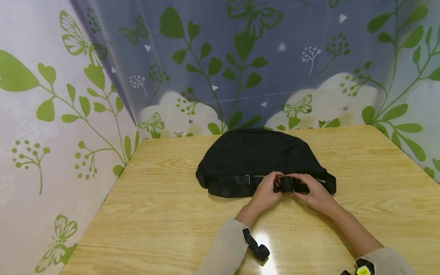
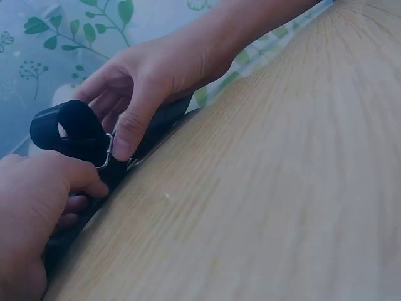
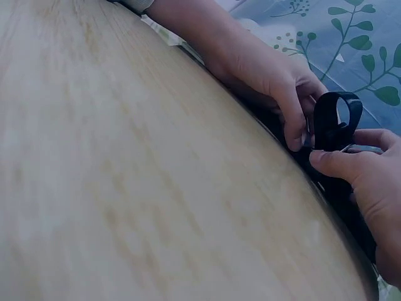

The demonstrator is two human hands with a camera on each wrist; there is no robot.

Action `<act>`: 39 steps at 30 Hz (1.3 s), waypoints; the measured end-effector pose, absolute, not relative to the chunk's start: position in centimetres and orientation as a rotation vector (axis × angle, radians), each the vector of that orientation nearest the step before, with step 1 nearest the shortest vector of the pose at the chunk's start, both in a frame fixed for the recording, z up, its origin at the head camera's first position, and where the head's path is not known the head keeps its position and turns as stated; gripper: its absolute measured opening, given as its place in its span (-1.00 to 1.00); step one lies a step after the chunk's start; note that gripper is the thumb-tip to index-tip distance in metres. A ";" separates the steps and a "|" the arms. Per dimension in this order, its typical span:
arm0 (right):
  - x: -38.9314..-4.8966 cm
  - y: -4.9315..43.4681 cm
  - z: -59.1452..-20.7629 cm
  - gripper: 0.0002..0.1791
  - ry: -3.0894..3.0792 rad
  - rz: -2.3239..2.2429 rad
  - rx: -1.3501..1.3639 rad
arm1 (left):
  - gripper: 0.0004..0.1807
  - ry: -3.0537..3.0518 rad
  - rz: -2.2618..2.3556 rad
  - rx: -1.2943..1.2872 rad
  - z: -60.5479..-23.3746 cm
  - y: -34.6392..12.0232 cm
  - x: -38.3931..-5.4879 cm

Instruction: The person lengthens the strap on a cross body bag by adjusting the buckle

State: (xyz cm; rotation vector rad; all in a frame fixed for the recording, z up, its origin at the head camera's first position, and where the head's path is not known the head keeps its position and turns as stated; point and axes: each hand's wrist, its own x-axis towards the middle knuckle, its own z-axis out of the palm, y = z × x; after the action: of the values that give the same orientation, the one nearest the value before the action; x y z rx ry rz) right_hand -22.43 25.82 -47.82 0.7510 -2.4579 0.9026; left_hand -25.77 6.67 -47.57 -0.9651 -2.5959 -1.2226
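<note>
A black fabric bag (image 1: 258, 152), half-round in outline, lies on the table with its strap (image 1: 228, 187) along the near edge. My left hand (image 1: 266, 193) pinches the strap on the left of a raised strap loop (image 1: 287, 184). On the loop's other side my right hand (image 1: 315, 194) pinches the strap by a metal slider (image 2: 108, 152), its thumb against the metal. The loop (image 3: 338, 113) stands up between both hands in the right wrist view. Fingers partly hide the strap beneath. Another metal piece (image 1: 249, 179) sits farther left on the strap.
The wood-grain table (image 1: 154, 221) extends around the bag. Printed cloth with leaves and butterflies (image 1: 206, 68) hangs behind and at both sides. Black bands (image 1: 256, 246) are on both wrists over beige sleeves.
</note>
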 end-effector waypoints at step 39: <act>-22.6 26.0 -47.8 -0.66 -2.328 0.687 0.627 | -0.44 -2.698 -1.037 -0.917 -47.4 6.6 -25.5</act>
State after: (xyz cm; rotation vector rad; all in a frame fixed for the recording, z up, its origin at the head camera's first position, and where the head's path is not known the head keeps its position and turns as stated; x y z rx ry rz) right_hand -22.64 25.96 -47.84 0.6267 -2.3278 0.6874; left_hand -25.49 6.55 -47.40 -0.9170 -2.6980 -1.0366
